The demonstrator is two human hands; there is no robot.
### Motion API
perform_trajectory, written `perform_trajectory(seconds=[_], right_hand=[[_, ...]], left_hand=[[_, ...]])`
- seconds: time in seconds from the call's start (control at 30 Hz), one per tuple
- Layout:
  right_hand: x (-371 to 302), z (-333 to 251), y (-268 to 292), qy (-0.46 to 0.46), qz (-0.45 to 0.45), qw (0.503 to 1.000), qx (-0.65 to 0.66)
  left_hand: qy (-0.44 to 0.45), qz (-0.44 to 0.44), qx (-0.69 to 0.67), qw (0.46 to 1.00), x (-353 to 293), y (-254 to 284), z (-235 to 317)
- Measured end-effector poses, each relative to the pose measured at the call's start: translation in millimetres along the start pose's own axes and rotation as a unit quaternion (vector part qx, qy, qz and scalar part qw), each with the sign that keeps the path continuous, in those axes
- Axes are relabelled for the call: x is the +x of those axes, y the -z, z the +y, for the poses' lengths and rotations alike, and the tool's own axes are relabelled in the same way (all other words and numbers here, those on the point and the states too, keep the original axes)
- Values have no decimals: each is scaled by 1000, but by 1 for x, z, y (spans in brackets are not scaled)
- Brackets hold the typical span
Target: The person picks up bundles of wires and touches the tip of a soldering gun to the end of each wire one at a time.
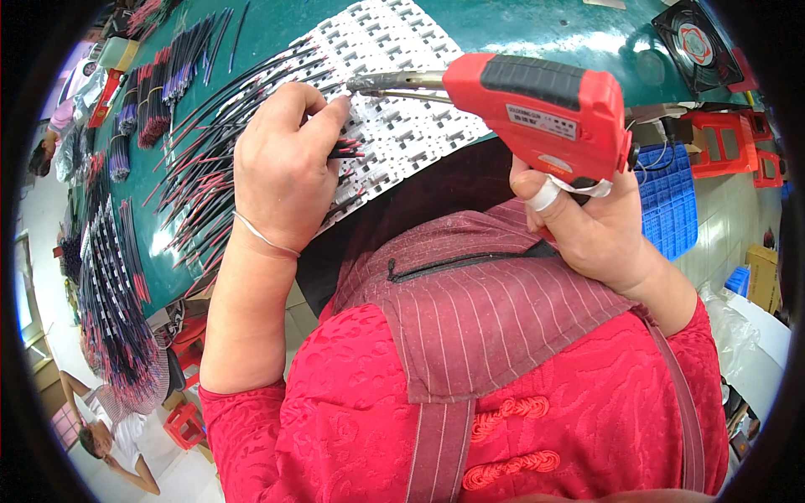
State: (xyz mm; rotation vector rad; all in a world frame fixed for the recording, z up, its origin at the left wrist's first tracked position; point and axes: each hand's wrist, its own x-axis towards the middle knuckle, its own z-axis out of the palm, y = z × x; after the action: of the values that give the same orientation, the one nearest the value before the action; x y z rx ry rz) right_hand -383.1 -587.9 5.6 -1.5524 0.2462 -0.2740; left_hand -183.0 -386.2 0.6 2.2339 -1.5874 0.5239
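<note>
My right hand (587, 222) is wrapped round the handle of a red and black soldering gun (532, 105), with white tape round the thumb. The gun's metal tip (394, 82) points left and ends close to the fingertips of my left hand (289, 159). Those left fingers are pinched together over a white sheet of small connector-like parts (411, 142); what they hold is too small to make out. Many black and red wires (205, 159) fan out from the sheet toward the left, passing beneath my left hand.
Bundles of wires (117, 293) lie along the left of the green table (537, 29). A black fan (692, 46) stands at the far right. Beyond the table's right side are a blue crate (671, 205) and red stools (725, 142). Another person (113, 440) is at the lower left.
</note>
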Motion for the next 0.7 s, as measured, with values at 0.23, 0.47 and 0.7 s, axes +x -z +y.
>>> perform_trajectory(seconds=[0.23, 0.47, 0.7], right_hand=[[1, -3, -1, 54, 5, 999, 8], [-1, -6, 0, 37, 5, 999, 17], [-4, -8, 6, -58, -7, 998, -8]], left_hand=[[-2, 2, 3, 1000, 1, 0, 0], [9, 4, -2, 1000, 0, 0, 0], [67, 16, -53, 996, 1, -2, -8]])
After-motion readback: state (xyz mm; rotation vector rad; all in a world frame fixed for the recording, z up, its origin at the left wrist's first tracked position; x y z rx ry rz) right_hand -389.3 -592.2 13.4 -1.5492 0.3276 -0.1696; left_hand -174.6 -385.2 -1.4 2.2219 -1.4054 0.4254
